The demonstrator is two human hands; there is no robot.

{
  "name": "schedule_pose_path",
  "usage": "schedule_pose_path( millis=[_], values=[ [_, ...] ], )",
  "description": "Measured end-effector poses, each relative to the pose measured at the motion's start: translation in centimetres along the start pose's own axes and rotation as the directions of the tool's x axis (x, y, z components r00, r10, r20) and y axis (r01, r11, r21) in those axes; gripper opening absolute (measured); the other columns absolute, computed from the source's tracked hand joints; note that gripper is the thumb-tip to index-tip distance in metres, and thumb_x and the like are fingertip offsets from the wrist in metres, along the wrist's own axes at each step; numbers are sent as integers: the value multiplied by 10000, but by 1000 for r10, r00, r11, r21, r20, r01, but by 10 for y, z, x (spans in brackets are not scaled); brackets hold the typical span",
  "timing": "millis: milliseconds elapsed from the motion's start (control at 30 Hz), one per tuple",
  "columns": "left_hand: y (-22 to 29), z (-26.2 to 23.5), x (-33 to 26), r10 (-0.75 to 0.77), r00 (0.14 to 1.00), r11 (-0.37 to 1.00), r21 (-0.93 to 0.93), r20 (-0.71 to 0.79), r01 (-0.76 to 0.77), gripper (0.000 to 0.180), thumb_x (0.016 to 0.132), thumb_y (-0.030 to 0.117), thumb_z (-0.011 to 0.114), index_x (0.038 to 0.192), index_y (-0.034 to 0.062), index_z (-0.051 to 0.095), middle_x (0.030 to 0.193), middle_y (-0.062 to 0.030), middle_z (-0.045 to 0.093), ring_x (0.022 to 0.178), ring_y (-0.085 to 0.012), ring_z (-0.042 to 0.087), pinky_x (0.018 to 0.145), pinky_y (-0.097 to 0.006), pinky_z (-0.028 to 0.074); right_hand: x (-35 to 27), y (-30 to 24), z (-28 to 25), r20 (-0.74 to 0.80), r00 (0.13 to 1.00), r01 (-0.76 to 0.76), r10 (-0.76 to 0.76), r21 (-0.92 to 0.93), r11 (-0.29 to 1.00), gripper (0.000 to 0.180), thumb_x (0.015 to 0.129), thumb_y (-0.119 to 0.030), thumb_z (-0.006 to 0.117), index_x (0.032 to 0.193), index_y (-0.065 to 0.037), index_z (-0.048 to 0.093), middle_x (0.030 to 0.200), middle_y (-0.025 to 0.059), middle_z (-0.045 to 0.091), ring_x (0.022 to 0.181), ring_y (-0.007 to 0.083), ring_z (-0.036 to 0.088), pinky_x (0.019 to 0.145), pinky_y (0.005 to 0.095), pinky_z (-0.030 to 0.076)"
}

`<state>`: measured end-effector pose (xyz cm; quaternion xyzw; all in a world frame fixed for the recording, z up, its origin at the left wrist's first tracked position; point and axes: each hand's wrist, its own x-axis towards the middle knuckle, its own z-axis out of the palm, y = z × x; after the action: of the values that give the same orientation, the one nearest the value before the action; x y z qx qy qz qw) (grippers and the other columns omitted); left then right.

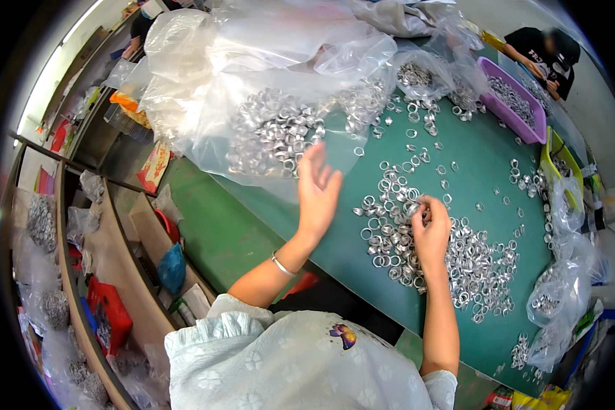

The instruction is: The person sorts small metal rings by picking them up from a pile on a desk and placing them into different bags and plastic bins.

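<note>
A large heap of silver metal rings (482, 270) spreads over the green table (471, 174) in front of me. Over the heap's far left part, my right hand (430, 232) pinches a silver ring (411, 210) between thumb and fingers. My left hand (319, 191) is raised beside the mouth of a clear plastic bag (205, 143). Its fingers are apart and nothing shows in them. Many more rings (280, 126) lie inside and at the mouth of that bag, just beyond my left fingertips.
A purple bin (536, 123) and a yellow-green bin (548, 164) hold metal parts along the right edge. Bagged rings (545, 304) lie nearer me there. A co-worker (543, 58) works at the far right. Shelves (82, 225) with bags and a red bin (109, 314) stand left.
</note>
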<state>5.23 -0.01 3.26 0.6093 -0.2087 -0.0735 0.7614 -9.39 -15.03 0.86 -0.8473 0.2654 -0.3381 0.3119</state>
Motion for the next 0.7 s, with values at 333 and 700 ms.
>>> schedule_pose_path(
  millis=[333,700],
  values=[
    [-3,39,-36,-517,590,400,-435,621,807,237,958,164,432,1134,14,484,1103,-165,565,1034,-249,567,887,-381,479,-9,-52,-19,185,981,29,-52,126,992,255,761,-5,611,1012,0,567,903,122,605,886,265,551,792,360,436],
    [-1,-16,109,-184,933,804,-593,-308,-37,290,888,52,457,1113,-113,378,1172,-198,420,1073,-353,543,868,-378,493,-47,-2,-73,177,983,-55,57,-13,998,183,786,-17,604,966,15,604,951,139,602,868,280,577,771,326,445]
  ],
)
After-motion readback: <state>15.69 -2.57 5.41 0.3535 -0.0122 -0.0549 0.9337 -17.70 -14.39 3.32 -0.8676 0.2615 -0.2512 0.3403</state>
